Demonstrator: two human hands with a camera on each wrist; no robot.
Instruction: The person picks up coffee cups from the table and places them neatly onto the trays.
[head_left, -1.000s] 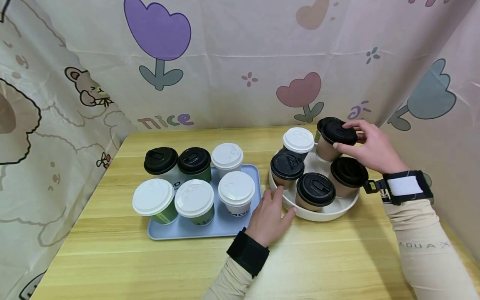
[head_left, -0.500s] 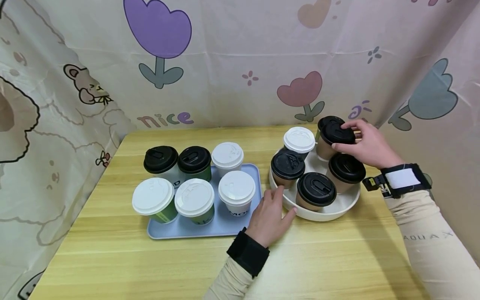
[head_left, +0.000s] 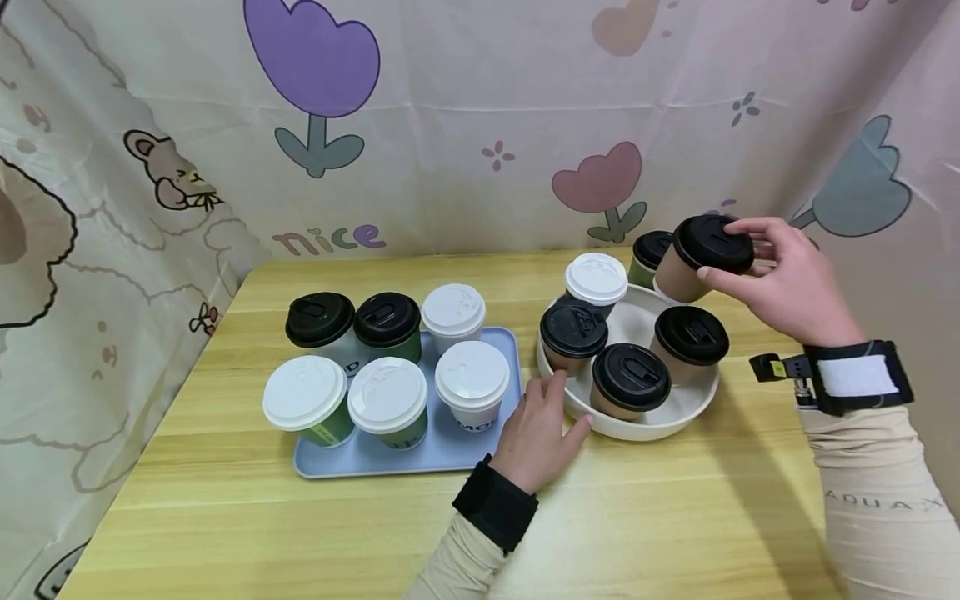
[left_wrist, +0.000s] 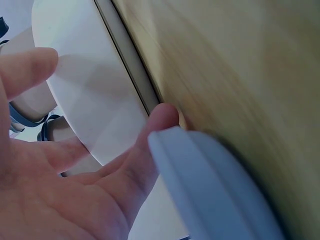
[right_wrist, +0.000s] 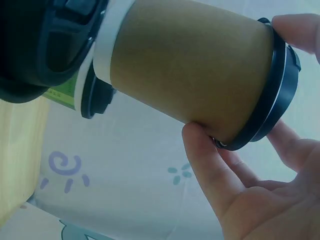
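My right hand [head_left: 791,287] grips a brown paper coffee cup [head_left: 681,273] near its black lid, thumb on one side and fingers on the other. The cup is tilted and raised above the back right of a round white dish [head_left: 651,431]. In the right wrist view the plain brown wall of the coffee cup [right_wrist: 190,65] shows, fingers at the lid's edge. My left hand [head_left: 538,440] touches the dish's front left side with relaxed fingers. The left wrist view has its fingertips [left_wrist: 164,116] between the dish's wall [left_wrist: 90,65] and the rim of a blue tray [left_wrist: 200,185].
In the dish stand several lidded cups: brown ones with black lids [head_left: 632,379] and a white-lidded one [head_left: 596,279]. A green black-lidded cup [head_left: 647,254] stands at the back. The blue tray [head_left: 450,462] at left bears several white-lidded [head_left: 388,396] and black-lidded cups [head_left: 388,321]. A printed curtain [head_left: 450,183] hangs behind.
My right hand has lifted the brown coffee cup up and to the right, away from the dish, uncovering more of the green cup behind. My left hand has stayed in place.
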